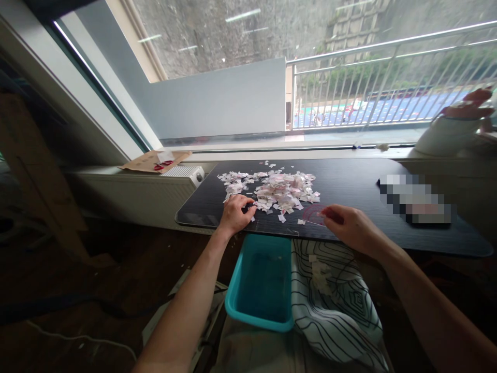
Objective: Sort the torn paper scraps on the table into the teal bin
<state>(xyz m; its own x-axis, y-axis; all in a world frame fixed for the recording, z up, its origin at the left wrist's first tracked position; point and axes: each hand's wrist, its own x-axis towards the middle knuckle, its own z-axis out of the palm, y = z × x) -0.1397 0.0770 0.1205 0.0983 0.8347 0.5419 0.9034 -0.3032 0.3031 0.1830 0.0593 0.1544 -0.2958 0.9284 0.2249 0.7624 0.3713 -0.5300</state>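
Observation:
A loose heap of small white and pinkish paper scraps (285,189) lies on the dark wood-grain tabletop (345,178). At its near left edge is my left hand (236,213), fingers curved and thumb apart from them, touching the table beside the scraps with nothing visible in it. My right hand (351,225) pinches a clear plastic protractor (312,214) with pink markings, low over the table just right of the heap. A few single scraps lie between the two hands. Below the table edge, a turquoise plastic basin (259,316) sits at my lap; its inside is in shadow.
Patterned cloth (337,321) with some scraps on it lies right of the basin. A blurred-out object (415,199) rests on the table's right. Red-handled scissors (163,165) lie on cardboard (142,161) by the radiator (186,175). A white figure (446,129) stands at the window.

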